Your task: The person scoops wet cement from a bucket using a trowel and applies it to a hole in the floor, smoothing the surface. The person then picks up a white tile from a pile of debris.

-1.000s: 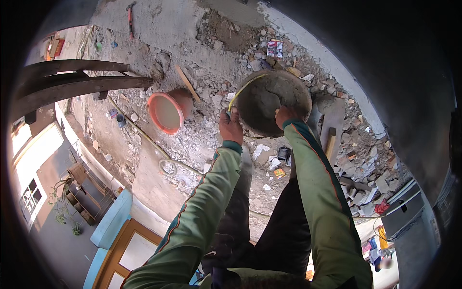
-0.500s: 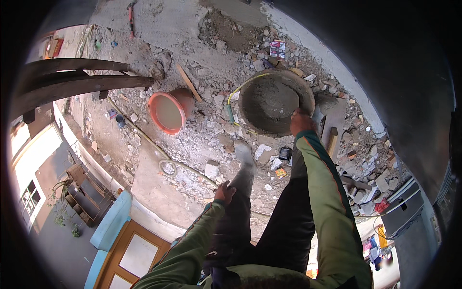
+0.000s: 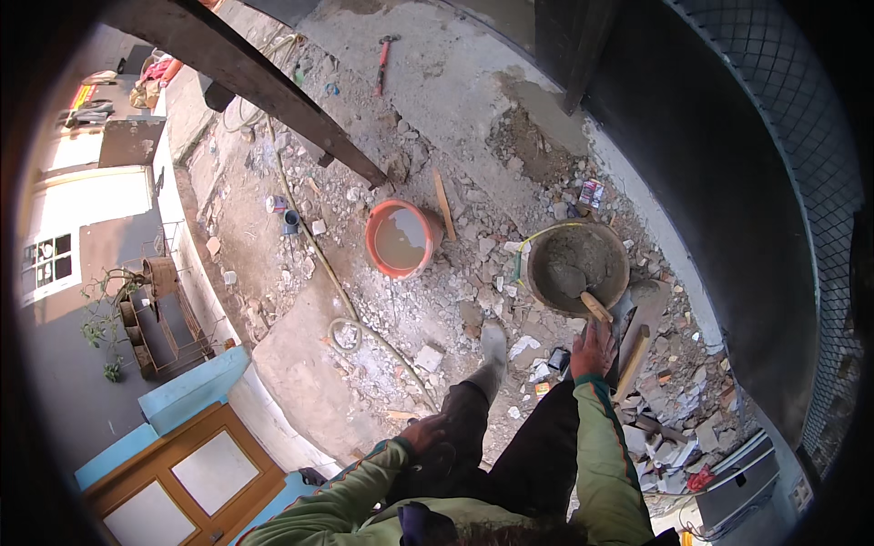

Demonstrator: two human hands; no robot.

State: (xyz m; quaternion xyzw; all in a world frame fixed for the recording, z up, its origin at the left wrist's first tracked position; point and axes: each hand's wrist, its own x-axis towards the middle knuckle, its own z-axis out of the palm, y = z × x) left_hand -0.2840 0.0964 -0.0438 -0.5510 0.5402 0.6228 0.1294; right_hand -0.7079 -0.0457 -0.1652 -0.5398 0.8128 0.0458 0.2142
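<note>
A round tub (image 3: pixel 543 289) of wet grey mortar (image 3: pixel 583 253) stands on the rubble ahead of me to the right. In it rests a trowel (image 3: pixel 596 306), its blade in the mortar and its wooden handle leaning over the near rim. Just short of that handle's end is my right hand (image 3: pixel 594 351), fingers stretched out and seemingly holding nothing; whether a fingertip touches the handle I cannot tell. My left hand (image 3: pixel 424 435) lies on my left knee, fingers loosely extended and empty.
An orange bucket (image 3: pixel 371 238) of cloudy water stands left of the tub, near a wooden strip (image 3: pixel 443 202). A hose (image 3: pixel 320 259) crosses the ground. Farther off lie a red-handled hammer (image 3: pixel 382 65) and a dark beam (image 3: pixel 273 91). Planks (image 3: pixel 633 364) and broken rubble flank my right side.
My right hand has opened off the trowel handle and drawn back toward me from the tub's rim. The handle now shows bare. The whole view has shifted; my left hand stays on the knee.
</note>
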